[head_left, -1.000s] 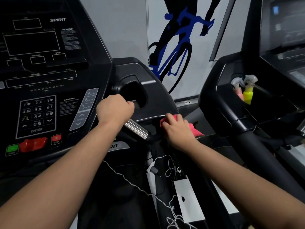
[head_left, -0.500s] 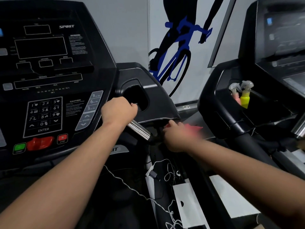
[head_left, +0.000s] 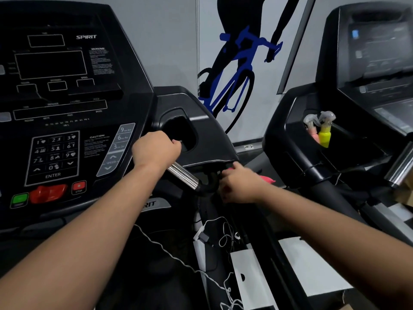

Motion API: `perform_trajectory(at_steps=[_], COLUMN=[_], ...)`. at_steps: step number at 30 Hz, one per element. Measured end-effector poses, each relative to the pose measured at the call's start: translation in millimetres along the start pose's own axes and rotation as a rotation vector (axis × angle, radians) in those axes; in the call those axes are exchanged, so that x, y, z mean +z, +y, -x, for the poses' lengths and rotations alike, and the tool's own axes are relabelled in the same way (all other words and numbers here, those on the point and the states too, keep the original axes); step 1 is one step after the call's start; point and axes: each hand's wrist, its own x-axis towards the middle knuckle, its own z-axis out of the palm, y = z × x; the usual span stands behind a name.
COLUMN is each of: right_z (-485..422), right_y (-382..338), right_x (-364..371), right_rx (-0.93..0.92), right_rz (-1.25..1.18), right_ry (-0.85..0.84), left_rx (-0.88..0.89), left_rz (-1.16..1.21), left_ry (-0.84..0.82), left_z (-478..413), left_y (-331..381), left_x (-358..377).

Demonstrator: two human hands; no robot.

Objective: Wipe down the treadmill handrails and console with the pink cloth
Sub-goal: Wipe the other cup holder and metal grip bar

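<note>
The black treadmill console (head_left: pixel 67 121) fills the left of the head view, with a keypad and a red stop key. My left hand (head_left: pixel 155 151) grips the silver pulse-grip handrail (head_left: pixel 184 176) just right of the keypad. My right hand (head_left: pixel 240 185) holds the pink cloth (head_left: pixel 267 179) against the black bend where that rail meets the side handrail, under the console's right wing. Most of the cloth is hidden beneath my hand; only a pink tip shows at its right.
A second treadmill (head_left: pixel 335 135) stands close on the right, with a yellow spray bottle (head_left: pixel 325 133) and a pink one in its cup holder. White cables (head_left: pixel 220 238) and a white card (head_left: pixel 250 280) hang below my hands. A wall with a cyclist graphic lies behind.
My right hand has slid the cloth left and slightly down, from the side rail in under the console wing. The view has shifted a little. My left hand keeps its grip.
</note>
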Motion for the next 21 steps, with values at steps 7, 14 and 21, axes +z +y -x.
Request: perform_trajectory(at_steps=[7,14,21], right_z=[-13.5,10.0,-14.0], right_y=[-6.8,8.9,1.3], right_x=[8.2,12.8,6.0], right_rx=[0.134,-0.056,0.121], right_rz=[0.065,-0.089,-0.05], right_ry=[0.21,0.117,0.237], left_rx=[0.0,-0.019,-0.01], left_rz=[0.001,-0.021,0.002], left_ry=[-0.002,-0.004,-0.006], left_z=[0.3,0.0,0.0], left_y=[-0.9,1.6,-0.9], left_x=[1.1,1.4,1.3])
